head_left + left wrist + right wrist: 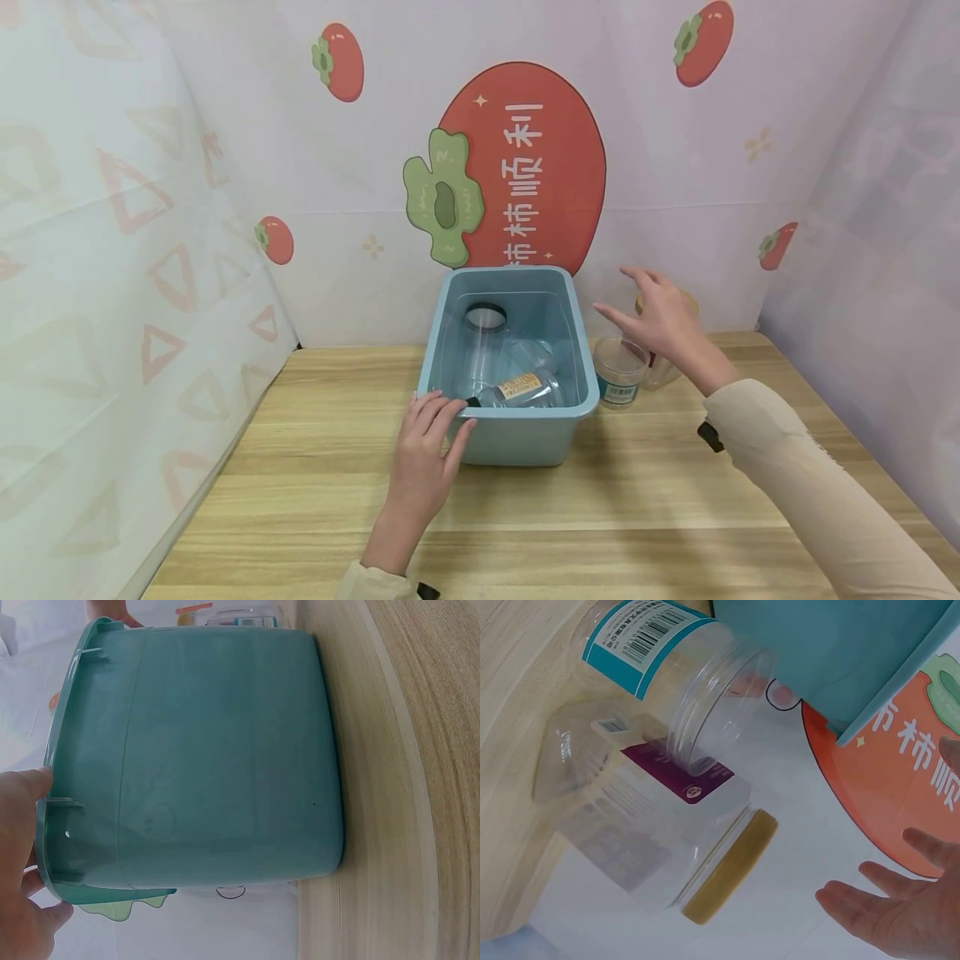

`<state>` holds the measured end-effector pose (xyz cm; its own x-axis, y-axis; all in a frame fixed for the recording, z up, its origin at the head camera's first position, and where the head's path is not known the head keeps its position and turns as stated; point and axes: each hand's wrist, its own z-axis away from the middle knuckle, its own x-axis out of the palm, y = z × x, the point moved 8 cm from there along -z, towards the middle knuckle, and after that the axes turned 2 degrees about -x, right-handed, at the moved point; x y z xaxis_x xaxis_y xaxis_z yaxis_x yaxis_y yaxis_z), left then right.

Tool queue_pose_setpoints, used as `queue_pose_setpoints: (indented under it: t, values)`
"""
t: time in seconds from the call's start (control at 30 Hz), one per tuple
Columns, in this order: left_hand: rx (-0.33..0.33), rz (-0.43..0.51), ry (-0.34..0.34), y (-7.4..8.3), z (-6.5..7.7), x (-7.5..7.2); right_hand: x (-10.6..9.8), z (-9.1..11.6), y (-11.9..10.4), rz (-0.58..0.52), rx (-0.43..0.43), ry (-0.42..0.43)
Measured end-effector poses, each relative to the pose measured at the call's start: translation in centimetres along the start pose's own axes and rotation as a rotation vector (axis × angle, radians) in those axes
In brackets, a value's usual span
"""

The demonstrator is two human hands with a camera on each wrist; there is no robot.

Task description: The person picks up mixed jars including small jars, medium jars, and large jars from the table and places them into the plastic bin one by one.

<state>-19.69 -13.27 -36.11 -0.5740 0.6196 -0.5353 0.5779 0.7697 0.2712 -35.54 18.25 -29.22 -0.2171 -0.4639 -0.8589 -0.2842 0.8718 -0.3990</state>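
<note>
A light blue plastic bin (510, 437) stands on the table with several clear containers inside. Its front left corner is held by my left hand (429, 446), fingers over the rim; the left wrist view shows fingertips (56, 913) at that edge. Just right of the bin, my right hand (660, 317) hovers with spread fingers, nothing in it. Below it stand an uncovered clear jar (652, 645) with a teal and white barcode label and a larger clear jar (641, 817) with a gold lid and purple label. In the head view, the hand and forearm partly cover the larger jar.
Inside the bin are a clear jar with a black rim (486, 317) and a clear bottle with an orange label (521, 386) lying on its side. The wood-grain table (315, 492) meets a printed cloth backdrop (360, 292) behind and at both sides.
</note>
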Motion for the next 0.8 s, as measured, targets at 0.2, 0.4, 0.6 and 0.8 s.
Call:
queue_pose_setpoints:
  t: [0.2,0.4,0.6,0.8]
  values:
    - [0.002,0.004,0.002,0.0,0.0,0.0,-0.2,0.0,0.7,0.011,0.006,0.009]
    - [0.0,-0.001,0.0,0.0,0.0,0.0,-0.3,0.2,1.3,0.001,0.002,0.017]
    - [-0.001,-0.009,-0.004,0.0,0.0,0.0,-0.2,0.2,2.2,0.011,0.014,0.008]
    - [-0.002,-0.004,-0.002,0.1,0.0,0.0,-0.2,0.3,3.2,0.011,0.032,0.0]
